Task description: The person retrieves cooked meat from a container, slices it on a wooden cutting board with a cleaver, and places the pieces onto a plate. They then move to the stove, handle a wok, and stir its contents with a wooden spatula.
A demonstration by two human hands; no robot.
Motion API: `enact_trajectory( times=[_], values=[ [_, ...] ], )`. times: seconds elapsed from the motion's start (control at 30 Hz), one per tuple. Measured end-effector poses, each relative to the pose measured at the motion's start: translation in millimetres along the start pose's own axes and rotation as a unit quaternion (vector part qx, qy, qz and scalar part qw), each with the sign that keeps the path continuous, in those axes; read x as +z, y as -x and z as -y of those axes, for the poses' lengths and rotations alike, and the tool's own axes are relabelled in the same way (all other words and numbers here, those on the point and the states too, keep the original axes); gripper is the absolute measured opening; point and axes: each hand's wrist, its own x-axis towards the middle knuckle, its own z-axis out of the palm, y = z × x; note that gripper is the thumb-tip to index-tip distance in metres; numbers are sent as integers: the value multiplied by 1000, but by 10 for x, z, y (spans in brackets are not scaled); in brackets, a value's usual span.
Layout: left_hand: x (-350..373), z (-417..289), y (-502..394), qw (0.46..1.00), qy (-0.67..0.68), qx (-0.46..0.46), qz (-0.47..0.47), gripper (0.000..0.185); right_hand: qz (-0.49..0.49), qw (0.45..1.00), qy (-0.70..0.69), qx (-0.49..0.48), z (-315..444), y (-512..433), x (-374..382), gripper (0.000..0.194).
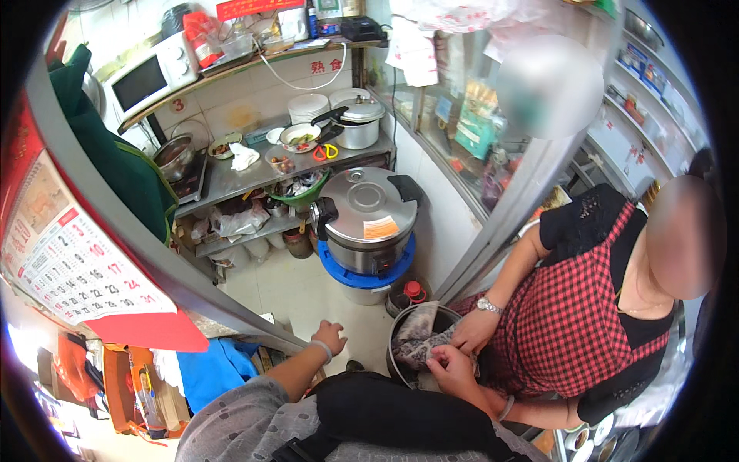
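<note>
My left hand (330, 338), with a pale band on the wrist, reaches out empty over the tiled floor (300, 289). Its fingers are apart. To the right, my right hand (454, 369) is over the rim of a deep metal pot (394, 346), fingertips close together. Whether they grip anything is unclear. Soft, mottled grey-and-white material (417, 346) fills the pot; I cannot tell if it is tripe or cloth. A co-worker's watch-wearing hand (473, 332) rests on this material beside mine. The co-worker's other wrist, with a bracelet (507, 407), is near my forearm, its hand hidden.
A large electric pressure cooker (369, 211) stands on a blue-topped support (329, 265). Beside the pot is a red-capped container (411, 291). Metal door frames (242, 312) flank the opening. A steel counter (231, 179) holds a pressure pot (359, 124), bowls and scissors (325, 152).
</note>
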Motion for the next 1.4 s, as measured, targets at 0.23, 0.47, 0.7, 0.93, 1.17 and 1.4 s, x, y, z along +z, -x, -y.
enact_trajectory(
  times=[0.23, 0.47, 0.7, 0.93, 1.17, 1.4],
  values=[
    [-557, 57, -681, 990, -80, -77, 84, 40, 26, 980, 171, -100, 513, -394, 5, 29],
    [-960, 368, -992, 973, -172, -123, 97, 40, 53, 935, 324, -136, 759, -619, 54, 33],
    [-1339, 167, -1120, 985, -132, -101, 52, 38, 219, 880, 348, -237, 1036, -1261, 602, 37],
    [-1225, 742, -1141, 969, -140, -174, 102, 45, 324, 834, 342, -288, 1368, -2008, 1129, 43],
    [-1364, 1279, -1357, 948, -32, -310, 69, 47, 307, 841, 340, -286, 1490, -3076, 1033, 37],
    [-1184, 1673, -1051, 890, 102, -439, -70, 54, 279, 867, 303, -280, 1695, -4334, 868, 36]
  ],
)
